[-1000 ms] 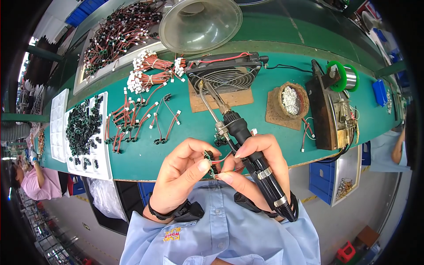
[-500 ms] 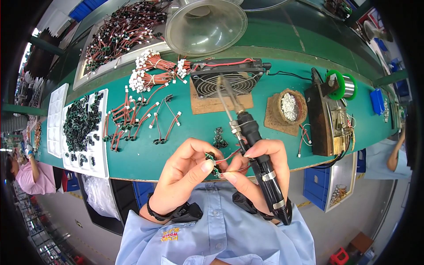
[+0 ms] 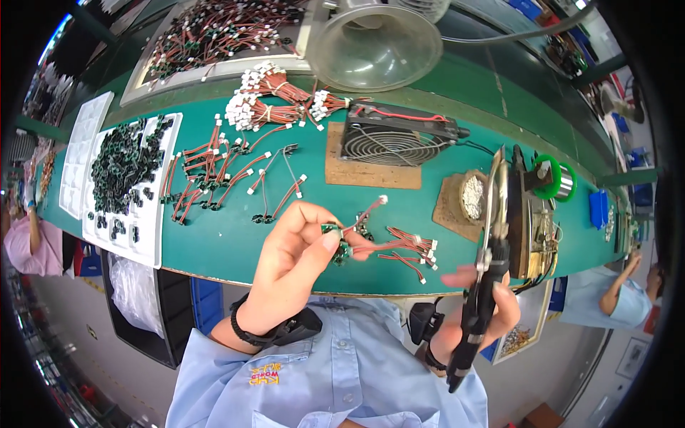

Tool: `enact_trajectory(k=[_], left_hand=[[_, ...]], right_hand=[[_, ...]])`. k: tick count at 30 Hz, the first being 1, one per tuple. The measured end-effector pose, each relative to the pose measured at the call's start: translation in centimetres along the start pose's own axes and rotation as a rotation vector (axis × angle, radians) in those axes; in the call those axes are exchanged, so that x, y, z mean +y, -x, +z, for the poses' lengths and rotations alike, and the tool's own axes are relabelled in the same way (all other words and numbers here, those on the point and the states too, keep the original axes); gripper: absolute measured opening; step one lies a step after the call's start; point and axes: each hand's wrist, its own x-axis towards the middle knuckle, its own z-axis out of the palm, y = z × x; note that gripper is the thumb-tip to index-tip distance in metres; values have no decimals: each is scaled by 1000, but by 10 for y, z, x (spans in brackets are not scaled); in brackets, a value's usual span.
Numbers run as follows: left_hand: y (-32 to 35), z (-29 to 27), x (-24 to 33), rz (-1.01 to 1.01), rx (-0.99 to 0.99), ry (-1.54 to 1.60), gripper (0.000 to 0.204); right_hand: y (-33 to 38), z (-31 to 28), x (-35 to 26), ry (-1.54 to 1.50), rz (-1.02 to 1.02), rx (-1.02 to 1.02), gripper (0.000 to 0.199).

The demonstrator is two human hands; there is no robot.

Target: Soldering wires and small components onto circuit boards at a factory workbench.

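My left hand (image 3: pixel 289 267) pinches small green circuit boards (image 3: pixel 341 251) with red-brown wires between thumb and fingers, above the near edge of the bench. A lead with a white connector (image 3: pixel 383 200) sticks up from them. To the right, my right hand (image 3: pixel 499 314) is wrapped round a black-handled soldering iron (image 3: pixel 479 307); its metal tip points up and away from me, and some fingers are blurred. Between the hands lies a small bunch of red-brown wires with white connectors (image 3: pixel 424 246). Several small boards behind my left fingers are partly hidden.
A fan (image 3: pixel 396 139) stands on a brown board behind my hands. Right of it are a round pot of pale pellets (image 3: pixel 472 197), a green solder reel (image 3: pixel 564 178) and a metal-topped box. At left are wired boards (image 3: pixel 207 175) and a white tray (image 3: pixel 165 207) of dark parts.
My right hand has moved right, away from the boards, with the soldering iron now more upright. My left hand still grips the boards. The bunch of wires on the bench has come into sight.
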Motion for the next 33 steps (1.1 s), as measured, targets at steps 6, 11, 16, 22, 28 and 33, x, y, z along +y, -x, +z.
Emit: enact_trajectory(k=[6,11,16,22,28,33], left_hand=[[0,-12,-10,98,113,-318,9],[1,-16,-9,83,144,-376,10],[0,-18,-11,128,141,-430,11],[0,-18,-12,174,121,-539,10],[-2,-11,-18,205,245,-448,12],[-2,-11,-18,186,243,-433,12]], right_hand=[[17,-8,-6,181,-16,-220,52],[22,-1,-14,126,27,-301,33],[20,0,-9,118,-63,-365,47],[18,3,-13,103,38,-328,33],[19,1,-12,107,39,-338,33],[20,-1,-11,95,41,-333,33]])
